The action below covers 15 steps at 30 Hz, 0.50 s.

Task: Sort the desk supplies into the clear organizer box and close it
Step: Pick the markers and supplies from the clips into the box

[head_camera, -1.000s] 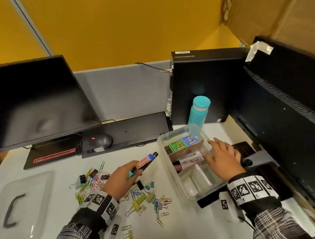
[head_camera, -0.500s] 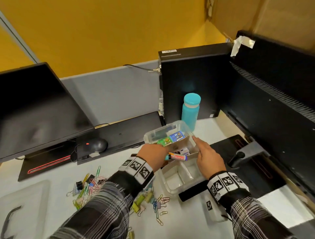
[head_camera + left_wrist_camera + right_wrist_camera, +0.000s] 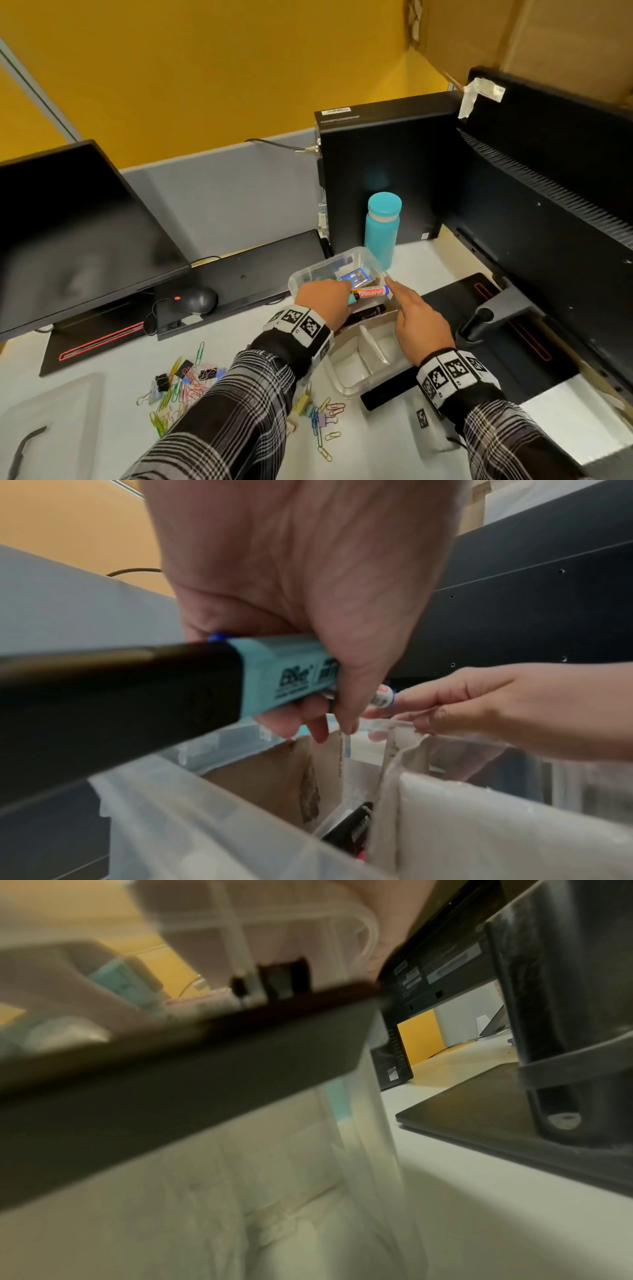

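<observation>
My left hand (image 3: pixel 323 301) is curled round two markers at once, a teal highlighter (image 3: pixel 284 674) with a black cap and a white board marker (image 3: pixel 371 292) with a blue end, and it holds them level above the middle slot of the clear organizer box (image 3: pixel 310 274). My right hand (image 3: pixel 423 322) rests on the box's right rim with the forefinger stretched out, its tip touching the blue end of the board marker; its other fingers curl loosely and hold nothing. In the slot below lies a black marker (image 3: pixel 366 313), hemmed by a brown cardboard divider (image 3: pixel 270 780) on the far side and a white divider wall on the near side, so the way down is narrow. The far compartment holds a blue packet (image 3: pixel 354 275); the two near compartments show bare white bottoms. The teal bottle (image 3: pixel 382 229) stands just behind the box, the black computer tower (image 3: pixel 380 171) behind that, and a monitor stand's base (image 3: pixel 479 308) lies close to the box's right side. To the left the desk (image 3: pixel 113 359) is open, with the paper clips and binder clips (image 3: pixel 185 383) scattered near my left forearm and the clear lid (image 3: pixel 51 411) at the near left. A second ago my left hand held the marker out over the clips, well apart from the box; since then it has come over the box, and my right hand has slid from flat on the rim to pointing.
</observation>
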{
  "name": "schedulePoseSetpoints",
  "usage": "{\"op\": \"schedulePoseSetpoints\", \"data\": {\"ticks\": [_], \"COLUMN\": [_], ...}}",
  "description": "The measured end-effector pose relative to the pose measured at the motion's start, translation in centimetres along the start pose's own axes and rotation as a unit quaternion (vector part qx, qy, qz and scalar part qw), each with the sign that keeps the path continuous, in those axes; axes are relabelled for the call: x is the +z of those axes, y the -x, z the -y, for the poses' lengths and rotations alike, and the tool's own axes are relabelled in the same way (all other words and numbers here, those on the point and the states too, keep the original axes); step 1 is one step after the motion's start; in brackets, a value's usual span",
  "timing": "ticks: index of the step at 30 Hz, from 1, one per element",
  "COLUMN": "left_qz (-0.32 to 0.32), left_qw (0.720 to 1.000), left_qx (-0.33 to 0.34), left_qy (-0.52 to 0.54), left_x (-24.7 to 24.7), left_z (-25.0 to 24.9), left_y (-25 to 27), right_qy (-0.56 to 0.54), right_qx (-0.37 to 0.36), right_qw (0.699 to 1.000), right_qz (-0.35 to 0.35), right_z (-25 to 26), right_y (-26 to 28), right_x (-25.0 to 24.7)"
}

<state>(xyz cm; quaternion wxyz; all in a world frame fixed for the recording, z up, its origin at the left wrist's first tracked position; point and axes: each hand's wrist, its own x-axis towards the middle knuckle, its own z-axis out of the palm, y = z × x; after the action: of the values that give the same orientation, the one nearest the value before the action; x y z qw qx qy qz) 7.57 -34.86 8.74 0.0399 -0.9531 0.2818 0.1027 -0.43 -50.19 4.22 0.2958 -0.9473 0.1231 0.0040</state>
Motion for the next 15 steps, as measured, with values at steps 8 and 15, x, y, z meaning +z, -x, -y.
{"op": "schedulePoseSetpoints", "data": {"ticks": [8, 15], "left_qz": [0.042, 0.042], "left_qw": [0.999, 0.998], "left_qx": [-0.007, 0.022], "left_qy": [-0.009, 0.028], "left_x": [0.0, -0.3], "left_z": [-2.6, -3.6], "left_y": [-1.7, -1.9], "right_qy": [0.010, 0.006], "right_qx": [0.003, -0.004], "right_qw": [1.000, 1.000], "right_qz": [-0.006, 0.000], "right_z": [-0.1, -0.2], "right_y": [0.0, 0.0], "right_x": [0.1, 0.1]}}
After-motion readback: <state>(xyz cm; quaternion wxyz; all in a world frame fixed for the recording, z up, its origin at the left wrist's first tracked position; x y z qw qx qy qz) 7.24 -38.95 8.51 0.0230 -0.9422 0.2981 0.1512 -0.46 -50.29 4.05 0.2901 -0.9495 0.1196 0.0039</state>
